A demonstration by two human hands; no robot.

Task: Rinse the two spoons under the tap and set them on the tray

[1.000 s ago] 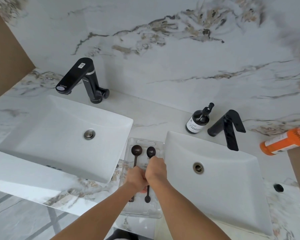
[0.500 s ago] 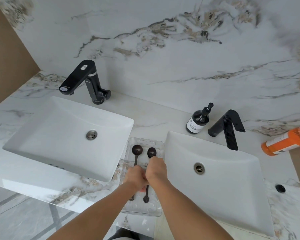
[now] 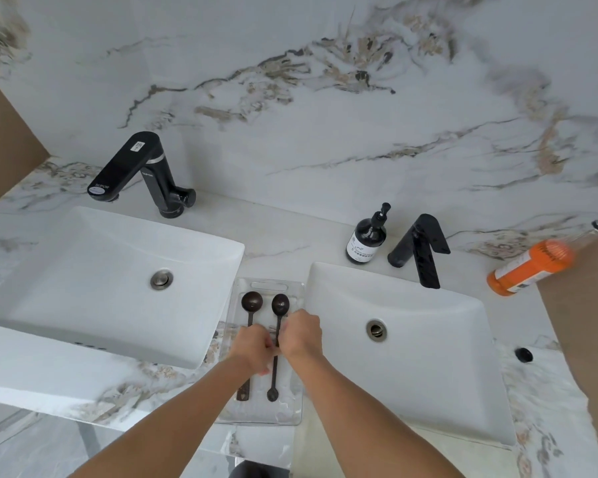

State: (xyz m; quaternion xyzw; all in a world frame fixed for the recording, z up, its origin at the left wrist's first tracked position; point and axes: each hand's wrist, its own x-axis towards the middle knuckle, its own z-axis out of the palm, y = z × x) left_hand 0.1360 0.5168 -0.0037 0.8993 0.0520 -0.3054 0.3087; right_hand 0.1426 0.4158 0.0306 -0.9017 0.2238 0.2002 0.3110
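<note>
Two dark spoons lie side by side on a clear plastic tray (image 3: pixel 292 291) between the two sinks, bowls pointing away from me. My left hand (image 3: pixel 251 348) covers the handle of the left spoon (image 3: pixel 251 301). My right hand (image 3: pixel 301 334) is over the handle of the right spoon (image 3: pixel 279 303), fingers curled at it. Both hands touch each other over the tray's middle. Whether the fingers actually grip the handles is hidden. The spoon ends stick out below the hands.
A white sink (image 3: pixel 111 270) with a black tap (image 3: pixel 142 174) is on the left. Another white sink (image 3: pixel 411 353) with a black tap (image 3: pixel 422 250) is on the right. A dark soap bottle (image 3: pixel 366 239) and an orange bottle (image 3: pixel 529 267) stand behind it.
Both hands stay over the spoon handles on the tray. The spoons have not moved. Only the camera view has shifted slightly.
</note>
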